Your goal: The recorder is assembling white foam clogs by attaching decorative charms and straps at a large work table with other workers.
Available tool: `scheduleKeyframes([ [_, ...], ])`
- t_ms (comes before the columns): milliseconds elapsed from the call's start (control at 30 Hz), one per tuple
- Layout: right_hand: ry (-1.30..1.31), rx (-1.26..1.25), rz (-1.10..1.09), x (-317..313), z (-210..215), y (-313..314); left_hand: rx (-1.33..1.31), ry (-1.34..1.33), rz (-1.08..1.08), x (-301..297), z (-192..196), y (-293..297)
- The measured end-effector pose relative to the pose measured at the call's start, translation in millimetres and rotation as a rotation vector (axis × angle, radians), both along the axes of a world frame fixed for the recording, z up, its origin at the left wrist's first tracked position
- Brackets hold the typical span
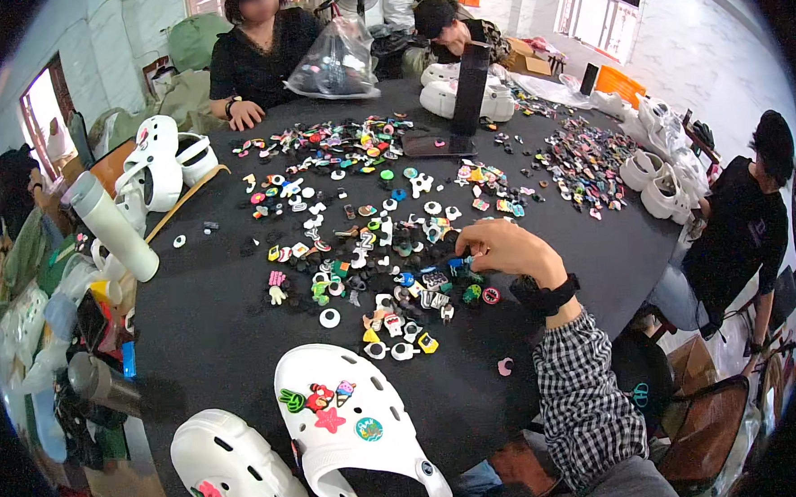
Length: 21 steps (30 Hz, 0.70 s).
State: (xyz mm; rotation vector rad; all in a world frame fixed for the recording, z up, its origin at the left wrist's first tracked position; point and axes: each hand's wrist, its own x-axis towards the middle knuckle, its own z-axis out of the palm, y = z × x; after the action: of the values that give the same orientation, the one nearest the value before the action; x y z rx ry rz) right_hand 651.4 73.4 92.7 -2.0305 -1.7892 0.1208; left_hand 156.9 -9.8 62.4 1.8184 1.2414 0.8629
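My right hand (510, 247) reaches over a black table (213, 321) from a checked sleeve with a black wristband. Its fingertips pinch a small blue charm (464, 262) at the edge of a spread of several colourful shoe charms (371, 241). A white clog (353, 422) lies close to me with charms pushed into its top. A second white clog (234, 473) lies to its left, also carrying charms. My left hand is out of sight.
A white bottle (113, 226) and more white clogs (155, 162) stand at the left edge. A dark phone stand (469, 87), a plastic bag (339, 63) and another charm pile (582, 162) lie farther off. Other people sit around the table. A lone pink charm (505, 366) lies near my forearm.
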Motion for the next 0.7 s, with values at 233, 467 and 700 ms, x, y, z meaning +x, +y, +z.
scheduleKeyframes([
  [233,0.024,0.028,-0.019,-1,-6,11,0.019,-0.054,0.015,-3,-6,-5],
  [467,-0.302,0.282,-0.072,-16,-24,43,0.035,-0.008,-0.005,-8,-8,-5],
  [700,-0.301,0.173,-0.082,-17,-24,42,-0.034,-0.107,0.067,5,0,-10],
])
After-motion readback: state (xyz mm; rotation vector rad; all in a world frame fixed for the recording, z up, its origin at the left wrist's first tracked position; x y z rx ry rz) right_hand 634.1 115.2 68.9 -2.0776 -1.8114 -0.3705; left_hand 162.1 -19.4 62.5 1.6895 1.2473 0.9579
